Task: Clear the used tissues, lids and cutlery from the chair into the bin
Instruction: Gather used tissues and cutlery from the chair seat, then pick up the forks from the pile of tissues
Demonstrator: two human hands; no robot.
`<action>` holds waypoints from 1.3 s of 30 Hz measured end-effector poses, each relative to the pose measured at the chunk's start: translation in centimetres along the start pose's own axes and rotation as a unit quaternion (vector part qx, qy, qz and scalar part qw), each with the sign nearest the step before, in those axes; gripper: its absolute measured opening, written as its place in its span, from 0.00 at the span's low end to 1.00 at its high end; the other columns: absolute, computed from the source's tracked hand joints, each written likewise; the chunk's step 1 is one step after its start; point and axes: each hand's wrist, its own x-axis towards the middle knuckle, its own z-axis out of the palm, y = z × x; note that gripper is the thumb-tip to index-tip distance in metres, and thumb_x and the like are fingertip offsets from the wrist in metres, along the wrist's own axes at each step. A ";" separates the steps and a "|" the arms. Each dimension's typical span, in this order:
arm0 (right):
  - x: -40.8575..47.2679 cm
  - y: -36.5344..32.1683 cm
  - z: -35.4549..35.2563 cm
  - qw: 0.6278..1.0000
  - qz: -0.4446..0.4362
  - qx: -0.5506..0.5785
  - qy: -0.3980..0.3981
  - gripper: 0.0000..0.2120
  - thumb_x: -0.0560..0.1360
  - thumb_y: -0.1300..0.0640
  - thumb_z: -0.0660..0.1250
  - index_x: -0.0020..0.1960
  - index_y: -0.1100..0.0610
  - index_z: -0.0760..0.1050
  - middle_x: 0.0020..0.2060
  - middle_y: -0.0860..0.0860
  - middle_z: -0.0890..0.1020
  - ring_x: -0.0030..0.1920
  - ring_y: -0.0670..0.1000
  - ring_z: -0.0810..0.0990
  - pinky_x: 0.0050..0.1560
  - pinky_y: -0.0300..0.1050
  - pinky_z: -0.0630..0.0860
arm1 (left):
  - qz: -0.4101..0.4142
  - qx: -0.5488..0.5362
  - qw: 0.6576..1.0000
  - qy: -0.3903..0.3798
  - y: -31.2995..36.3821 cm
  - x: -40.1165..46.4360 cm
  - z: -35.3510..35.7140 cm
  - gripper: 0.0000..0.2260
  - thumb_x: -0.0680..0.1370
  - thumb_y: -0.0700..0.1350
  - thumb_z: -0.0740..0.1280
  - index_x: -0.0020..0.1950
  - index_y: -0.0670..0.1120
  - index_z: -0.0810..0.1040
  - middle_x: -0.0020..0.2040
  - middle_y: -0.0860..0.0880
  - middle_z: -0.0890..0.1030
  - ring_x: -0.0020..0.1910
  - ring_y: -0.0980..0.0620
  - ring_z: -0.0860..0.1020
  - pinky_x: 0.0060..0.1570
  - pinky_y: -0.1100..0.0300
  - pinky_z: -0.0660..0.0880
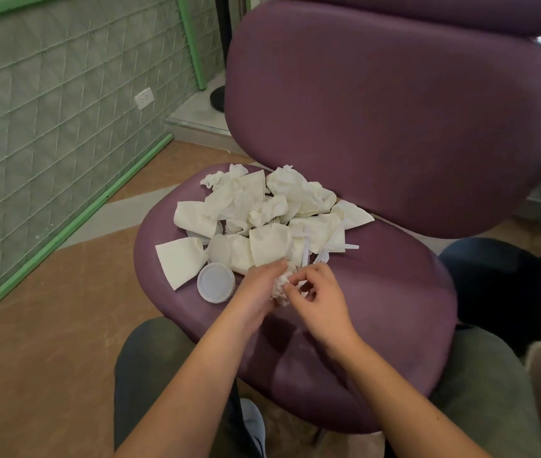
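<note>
Grip: both hands (255, 285) (320, 294) pinch crumpled tissue (280, 287) | over purple chair (394, 292)

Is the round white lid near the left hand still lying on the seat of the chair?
Yes, the round white lid lies flat on the purple seat, just beside the left hand, and no fingers touch it.

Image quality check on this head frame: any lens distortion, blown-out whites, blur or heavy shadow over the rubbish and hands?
Head view: wide-angle bending shows in the green wall trim and the chair back; soft, even indoor light; the tissues read pale but keep their creases; the round lid is sharp; the left hand and right hand are slightly soft, casting faint shadows on the seat.
</note>
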 end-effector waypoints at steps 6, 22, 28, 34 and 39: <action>-1.3 1.1 -4.3 0.993 0.002 0.016 0.117 0.20 0.71 0.68 0.70 0.58 0.50 0.78 0.51 0.46 0.78 0.44 0.44 0.77 0.42 0.30 0.72 | -0.004 -0.027 0.998 -0.063 -0.3 -0.5 5.8 0.12 0.83 0.38 0.54 0.55 0.40 0.77 0.44 0.43 0.82 0.37 0.52 0.82 0.36 0.60 0.77; -8.2 6.7 -21.7 0.945 0.128 0.027 0.301 0.14 0.73 0.56 0.73 0.58 0.51 0.80 0.50 0.48 0.82 0.51 0.47 0.81 0.55 0.47 0.78 | -0.095 0.009 0.967 -0.236 -5.7 -2.6 27.1 0.11 0.79 0.43 0.58 0.52 0.38 0.76 0.43 0.40 0.80 0.40 0.47 0.81 0.38 0.57 0.78; -11.5 9.8 -26.9 0.916 0.179 0.018 0.358 0.10 0.76 0.60 0.68 0.56 0.51 0.81 0.48 0.46 0.83 0.49 0.44 0.80 0.47 0.34 0.76 | -0.106 0.165 0.931 -0.308 -9.9 -4.1 32.3 0.15 0.84 0.47 0.55 0.65 0.43 0.76 0.59 0.42 0.80 0.52 0.49 0.79 0.47 0.58 0.77; -14.6 13.0 -30.1 0.901 0.197 -0.024 0.386 0.11 0.73 0.59 0.72 0.54 0.53 0.79 0.51 0.47 0.75 0.48 0.40 0.75 0.44 0.21 0.68 | -0.018 0.352 0.875 -0.333 -12.8 -4.3 36.2 0.11 0.81 0.52 0.62 0.55 0.46 0.79 0.53 0.43 0.82 0.48 0.50 0.79 0.49 0.61 0.76; -16.1 15.6 -31.5 0.875 0.259 -0.027 0.408 0.08 0.73 0.55 0.73 0.50 0.51 0.77 0.46 0.46 0.79 0.45 0.43 0.77 0.39 0.29 0.70 | 0.083 0.531 0.789 -0.296 -15.9 -2.2 38.9 0.13 0.82 0.53 0.59 0.60 0.48 0.77 0.59 0.46 0.80 0.57 0.46 0.79 0.56 0.54 0.77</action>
